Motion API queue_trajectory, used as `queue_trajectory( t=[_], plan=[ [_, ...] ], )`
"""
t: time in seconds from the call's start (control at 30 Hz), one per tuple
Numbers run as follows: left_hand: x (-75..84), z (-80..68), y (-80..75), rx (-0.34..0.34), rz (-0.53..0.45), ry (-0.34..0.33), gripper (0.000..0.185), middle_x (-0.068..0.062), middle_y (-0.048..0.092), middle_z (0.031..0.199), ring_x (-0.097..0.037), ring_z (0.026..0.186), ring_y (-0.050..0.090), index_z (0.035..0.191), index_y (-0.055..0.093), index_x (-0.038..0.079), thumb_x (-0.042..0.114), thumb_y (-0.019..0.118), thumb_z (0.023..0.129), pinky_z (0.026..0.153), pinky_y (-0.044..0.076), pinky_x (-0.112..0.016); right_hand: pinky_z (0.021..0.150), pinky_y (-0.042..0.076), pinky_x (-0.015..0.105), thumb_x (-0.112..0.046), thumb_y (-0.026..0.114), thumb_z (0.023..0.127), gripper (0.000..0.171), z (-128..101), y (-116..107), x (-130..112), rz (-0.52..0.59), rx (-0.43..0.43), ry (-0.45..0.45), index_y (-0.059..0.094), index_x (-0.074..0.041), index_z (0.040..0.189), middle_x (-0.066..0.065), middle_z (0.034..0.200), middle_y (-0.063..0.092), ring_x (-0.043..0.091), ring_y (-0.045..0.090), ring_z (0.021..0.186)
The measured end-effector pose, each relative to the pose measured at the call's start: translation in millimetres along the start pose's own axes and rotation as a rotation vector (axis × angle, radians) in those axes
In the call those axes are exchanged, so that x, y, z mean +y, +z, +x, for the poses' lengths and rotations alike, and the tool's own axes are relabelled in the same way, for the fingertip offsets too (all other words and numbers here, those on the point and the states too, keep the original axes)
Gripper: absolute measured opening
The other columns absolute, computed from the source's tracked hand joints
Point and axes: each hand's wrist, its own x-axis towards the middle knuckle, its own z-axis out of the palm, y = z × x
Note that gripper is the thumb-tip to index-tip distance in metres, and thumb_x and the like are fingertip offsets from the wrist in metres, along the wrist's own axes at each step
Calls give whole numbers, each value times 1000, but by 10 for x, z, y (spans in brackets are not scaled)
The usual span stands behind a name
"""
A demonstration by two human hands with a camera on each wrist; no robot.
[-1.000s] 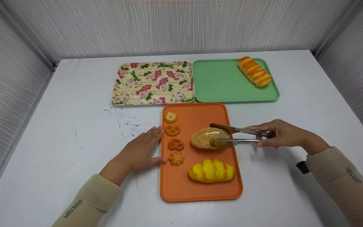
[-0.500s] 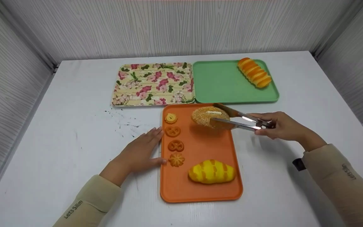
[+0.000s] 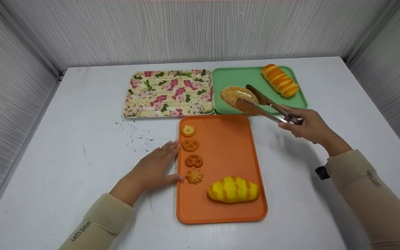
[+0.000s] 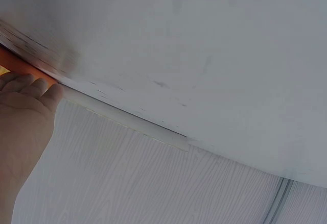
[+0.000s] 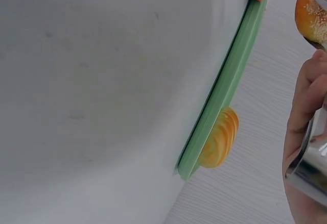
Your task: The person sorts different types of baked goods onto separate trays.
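Note:
My right hand (image 3: 307,125) grips a pair of metal tongs (image 3: 269,108), whose jaws hold a sesame-coated bread roll (image 3: 234,94) by its right side. In the head view the roll overlaps the front left of the green tray (image 3: 234,74); the right wrist view shows the roll (image 5: 309,17) raised above the tray's level. Fingers spread, my left hand (image 3: 153,168) rests at the left edge of the orange tray (image 3: 221,215), thumb and fingertips at its rim. On that tray lie a yellow striped bread (image 3: 233,190) and a column of several small cookies (image 3: 194,160) along the left side.
A striped orange bread (image 3: 280,80) lies at the green tray's right end. Left of that tray sits a flower-patterned tray (image 3: 168,92), edge to edge with it. The orange tray stands in front of both. Grey wood-grain panels (image 3: 200,31) enclose the white table (image 3: 82,139).
My right hand has carried the sesame roll in the tongs away from me, from over the orange tray to over the green tray. My left hand has stayed in place.

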Motion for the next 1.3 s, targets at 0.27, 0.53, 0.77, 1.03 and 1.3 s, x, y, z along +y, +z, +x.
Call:
queue_trajectory(
  t=[0.27, 0.53, 0.77, 1.03, 1.3],
  plan=[
    [-14, -13, 11, 10, 5, 11, 93, -7, 14, 158, -22, 144, 11, 153, 16, 8, 62, 53, 87, 114, 14, -41, 47, 42, 25, -19, 66, 91, 59, 48, -23, -277, -1, 68, 15, 43, -6, 143, 20, 87, 59, 13, 46, 50],
    [-19, -30, 14, 18, -11, 15, 96, -10, 15, 157, -24, 143, 12, 153, 18, 6, 65, 53, 86, 113, 16, -44, 48, 41, 26, -28, 66, 91, 61, 169, -48, -233, 14, 121, 105, 41, -14, 146, 13, 83, 52, 12, 44, 49],
    [-35, -24, 29, 29, -13, 21, 96, -9, 15, 157, -24, 143, 13, 153, 18, 7, 66, 51, 86, 113, 17, -43, 48, 41, 26, -39, 65, 89, 65, 356, -60, 155, 4, 149, 155, 40, -24, 146, 10, 83, 48, 12, 44, 50],
    [-18, -19, 18, 6, 4, 6, 95, -7, 13, 158, -23, 143, 11, 153, 16, 7, 66, 50, 87, 114, 16, -42, 49, 45, 31, -49, 62, 87, 71, 437, -66, 262, -31, 140, 214, 34, -27, 149, 12, 94, 49, 12, 47, 53],
    [-13, -17, 13, -1, 6, 5, 95, -6, 12, 158, -23, 144, 10, 153, 15, 8, 66, 50, 87, 114, 16, -42, 51, 47, 32, -52, 61, 87, 72, 459, -67, 320, -50, 137, 252, 34, -27, 149, 17, 89, 54, 13, 49, 54]
  ],
)
